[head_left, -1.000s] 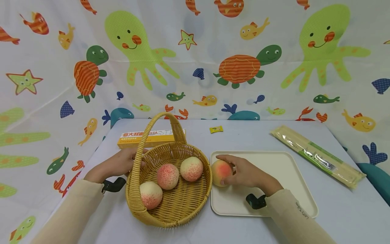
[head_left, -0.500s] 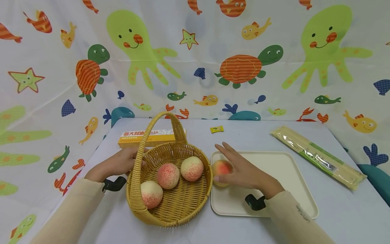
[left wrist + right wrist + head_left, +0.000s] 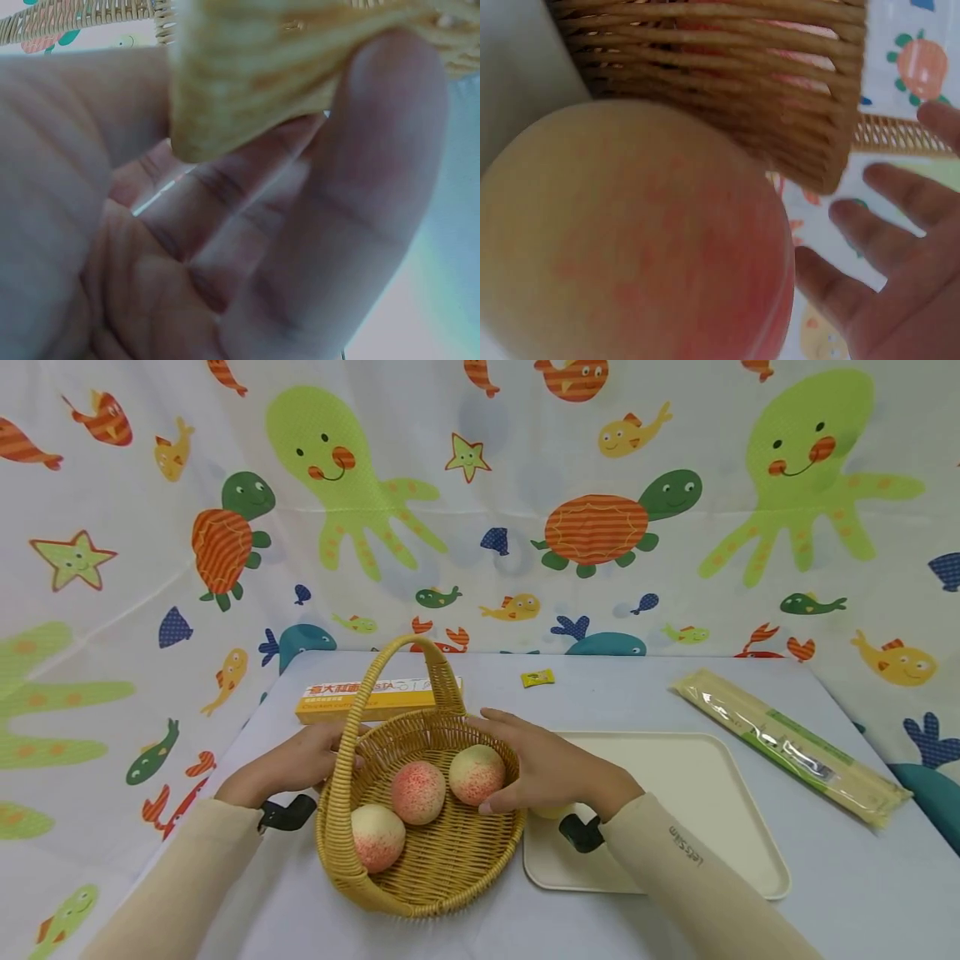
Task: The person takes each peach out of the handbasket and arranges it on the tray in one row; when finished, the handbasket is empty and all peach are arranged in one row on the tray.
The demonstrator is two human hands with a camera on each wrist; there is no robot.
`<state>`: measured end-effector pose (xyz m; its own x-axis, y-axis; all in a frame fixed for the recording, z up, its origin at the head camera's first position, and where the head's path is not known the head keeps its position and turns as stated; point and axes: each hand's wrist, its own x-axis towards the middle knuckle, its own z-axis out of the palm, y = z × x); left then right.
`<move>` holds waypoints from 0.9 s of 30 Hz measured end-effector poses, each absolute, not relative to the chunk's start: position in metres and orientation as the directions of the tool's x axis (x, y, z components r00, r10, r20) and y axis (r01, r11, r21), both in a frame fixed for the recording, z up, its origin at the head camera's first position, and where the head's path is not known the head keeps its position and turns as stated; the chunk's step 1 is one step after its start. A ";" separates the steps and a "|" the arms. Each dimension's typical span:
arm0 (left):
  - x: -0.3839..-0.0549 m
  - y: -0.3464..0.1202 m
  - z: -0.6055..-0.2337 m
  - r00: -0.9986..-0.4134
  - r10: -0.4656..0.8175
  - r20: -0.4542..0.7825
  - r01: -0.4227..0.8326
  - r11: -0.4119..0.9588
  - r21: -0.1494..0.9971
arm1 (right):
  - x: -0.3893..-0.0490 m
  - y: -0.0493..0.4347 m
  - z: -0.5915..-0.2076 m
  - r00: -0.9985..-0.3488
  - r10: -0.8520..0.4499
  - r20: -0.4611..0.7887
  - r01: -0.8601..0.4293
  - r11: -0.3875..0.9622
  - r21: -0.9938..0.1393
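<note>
Inside the wicker basket (image 3: 450,860), I see the rightmost peach (image 3: 475,774) close to two other peaches (image 3: 417,793). Over the near-right rim reaches the right hand (image 3: 551,768), fingers extended and spread about that peach; from my end I can't tell whether they touch it. The left hand (image 3: 296,762) grips the basket's left side with curled fingers and thumb. Below the right hand, a paler peach (image 3: 630,240) sits on the cream tray (image 3: 675,810).

Three peaches (image 3: 418,793) in wicker basket (image 3: 457,868)

"LetsSlim" on the right sleeve (image 3: 686,868); "意大利面", "STA" and "Chicken" on the yellow-and-white box (image 3: 408,695)
</note>
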<state>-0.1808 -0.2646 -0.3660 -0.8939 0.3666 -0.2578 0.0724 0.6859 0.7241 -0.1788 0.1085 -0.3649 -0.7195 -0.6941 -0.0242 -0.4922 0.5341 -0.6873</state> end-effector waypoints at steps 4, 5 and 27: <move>-0.181 -0.265 -0.366 -0.892 0.374 -0.255 0.082 0.687 0.722 | -0.182 0.097 -0.364 -0.684 -0.729 -0.019 -0.542 0.526 -0.655; -0.181 -0.265 -0.366 -0.893 0.372 -0.255 0.081 0.689 0.721 | -0.181 0.094 -0.363 -0.682 -0.731 -0.027 -0.545 0.532 -0.648; -0.181 -0.264 -0.365 -0.895 0.357 -0.269 0.062 0.695 0.717 | -0.180 0.052 -0.357 -0.633 -0.739 -0.231 -0.638 0.667 -0.384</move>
